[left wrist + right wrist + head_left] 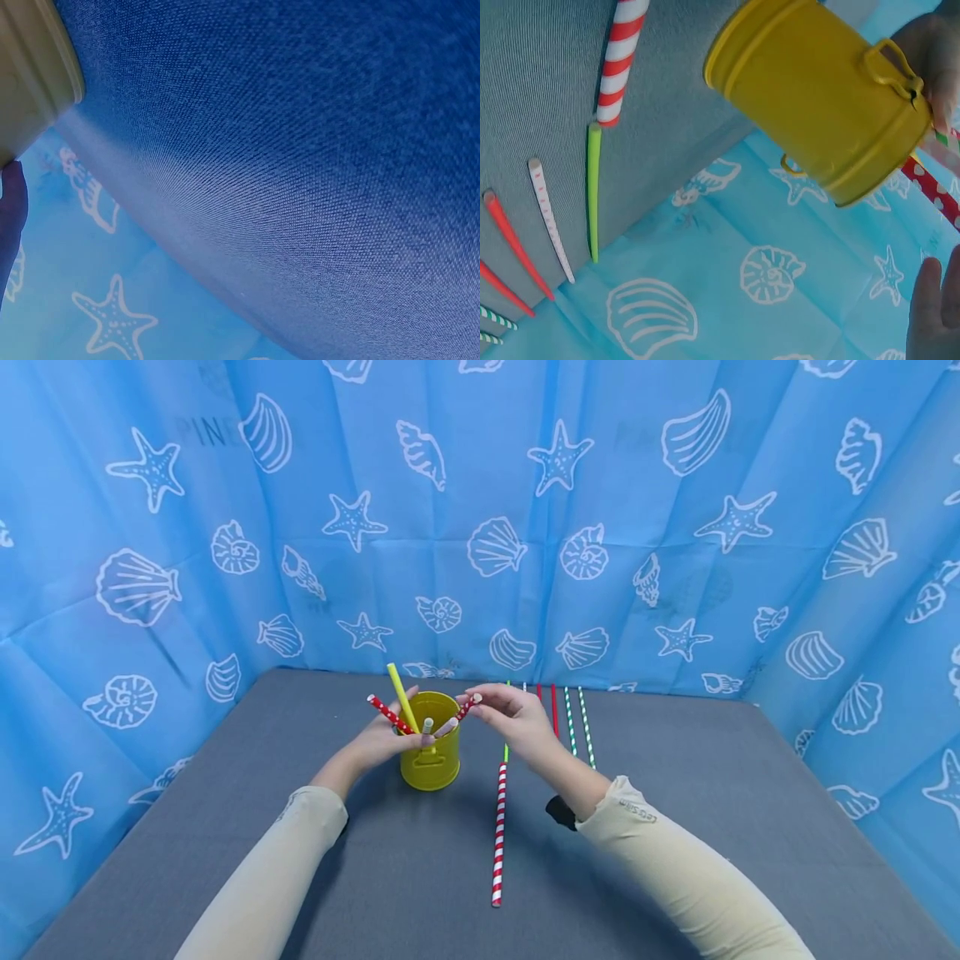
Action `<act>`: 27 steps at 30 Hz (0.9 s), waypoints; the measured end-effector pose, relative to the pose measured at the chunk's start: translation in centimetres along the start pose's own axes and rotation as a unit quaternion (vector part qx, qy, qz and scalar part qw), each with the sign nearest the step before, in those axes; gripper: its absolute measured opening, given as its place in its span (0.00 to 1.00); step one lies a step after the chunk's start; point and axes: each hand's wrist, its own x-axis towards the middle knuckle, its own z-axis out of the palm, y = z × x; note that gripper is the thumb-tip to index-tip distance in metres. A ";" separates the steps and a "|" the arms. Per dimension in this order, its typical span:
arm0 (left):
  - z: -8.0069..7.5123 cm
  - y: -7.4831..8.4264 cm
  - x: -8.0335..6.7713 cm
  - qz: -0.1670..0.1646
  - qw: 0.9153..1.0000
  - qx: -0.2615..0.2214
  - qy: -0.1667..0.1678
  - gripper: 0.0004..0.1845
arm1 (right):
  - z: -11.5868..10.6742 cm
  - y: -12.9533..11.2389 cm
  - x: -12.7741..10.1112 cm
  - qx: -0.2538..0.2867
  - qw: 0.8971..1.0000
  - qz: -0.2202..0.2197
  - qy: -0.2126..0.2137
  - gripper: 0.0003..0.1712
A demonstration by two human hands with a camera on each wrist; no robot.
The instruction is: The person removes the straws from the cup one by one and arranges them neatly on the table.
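Note:
A yellow metal bucket [429,758] stands on the grey table [675,827]. My left hand [397,737] grips it from the left, fingers curled over its rim. A yellow straw [400,692] and a red dotted straw [385,711] stick out of the bucket. My right hand [482,702] pinches the end of another red dotted straw [468,707] right above the bucket's right rim. In the right wrist view the bucket [817,97] fills the top, with a red dotted straw [934,193] beyond its mouth. The left wrist view catches only the bucket's side [34,75].
A long red-and-white striped straw [498,827] lies on the table right of the bucket, with a green straw [507,750] beyond it. Red straws [554,710] and green-striped straws [587,739] lie in a row behind my right hand. Blue shell-print cloth [675,568] walls in the table.

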 end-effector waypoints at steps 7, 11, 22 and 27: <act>0.0 -0.1 0.0 -0.001 1.000 -0.002 -0.002 0.52 | -1.4 -1.2 0.0 0.022 0.994 -0.073 0.076 0.14; -0.1 -0.1 0.0 0.004 1.000 0.000 -0.004 0.51 | -2.6 -2.3 0.2 0.033 0.987 -0.107 0.112 0.16; -0.3 -0.2 0.1 0.006 1.000 -0.007 -0.010 0.50 | -6.2 -4.1 1.0 0.062 0.966 -0.134 0.213 0.08; -0.3 -0.2 0.0 0.004 1.000 -0.012 -0.012 0.50 | -7.1 -3.1 0.6 0.013 0.977 -0.095 0.191 0.07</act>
